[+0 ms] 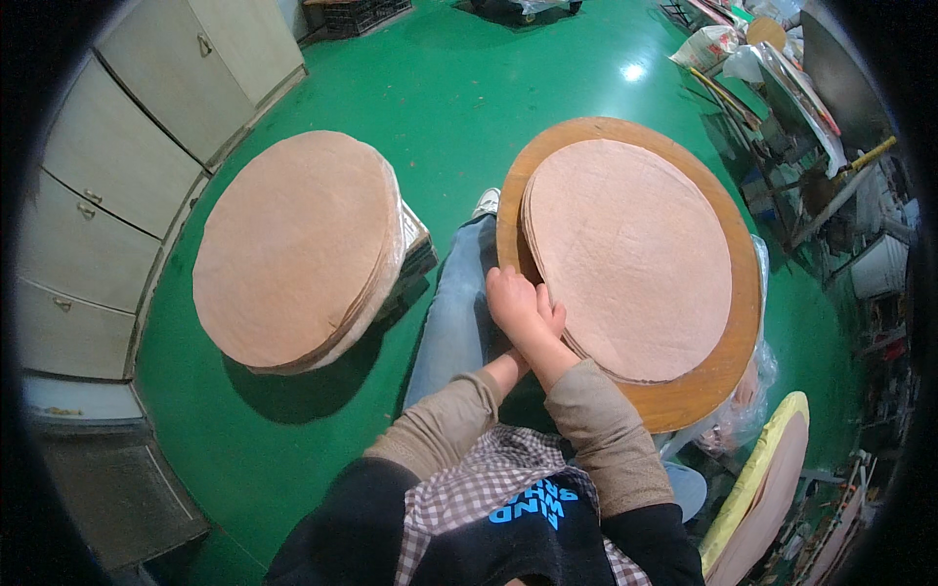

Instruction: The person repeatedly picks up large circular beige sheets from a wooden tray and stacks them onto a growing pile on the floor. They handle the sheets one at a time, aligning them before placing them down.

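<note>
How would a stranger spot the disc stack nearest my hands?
Above the green floor, right of the jeans-clad leg, is a round wooden board. On it lies the stack of thin pinkish discs. Brown wood borders it, unlike the left stack and the yellow-edged disc.

Both sleeved arms [604, 425] rise from the frame's lower edge and cross near its centre, the right wrist [540, 340] above the left. The right hand [514, 296] shows its back, fingers bent; the left hand [556, 314] is mostly hidden, its grip unclear.
</note>
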Motion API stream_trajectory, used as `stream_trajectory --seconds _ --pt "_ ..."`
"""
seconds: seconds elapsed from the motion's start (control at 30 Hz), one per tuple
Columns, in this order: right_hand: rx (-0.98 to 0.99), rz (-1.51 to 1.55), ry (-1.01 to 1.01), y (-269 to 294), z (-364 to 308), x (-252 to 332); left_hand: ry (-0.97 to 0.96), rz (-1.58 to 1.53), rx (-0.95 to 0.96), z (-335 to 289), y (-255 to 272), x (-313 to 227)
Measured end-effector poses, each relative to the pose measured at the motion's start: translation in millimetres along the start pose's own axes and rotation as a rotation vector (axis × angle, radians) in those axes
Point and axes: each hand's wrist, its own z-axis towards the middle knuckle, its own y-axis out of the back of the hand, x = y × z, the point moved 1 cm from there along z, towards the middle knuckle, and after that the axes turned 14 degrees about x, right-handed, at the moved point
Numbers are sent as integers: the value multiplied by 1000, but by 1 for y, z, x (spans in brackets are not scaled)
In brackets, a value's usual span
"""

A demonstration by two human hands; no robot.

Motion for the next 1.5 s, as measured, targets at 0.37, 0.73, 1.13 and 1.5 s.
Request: stream_trajectory --seconds 0.37,0.73,1.13,1.5 --pt "-380 808 11 38 -45 -42 -274 -1773 201 4 -6 5" --pt "-766 1573 -313 -40 -217 -333 -60 -426 20 7 10 2" --pt "-157 2023 -342 -84 -291 -200 -15 -747 -24 2 8 6" --pt "-1035 2509 -315 -98 -252 -189 -15 -1047 66 -7 36 17"
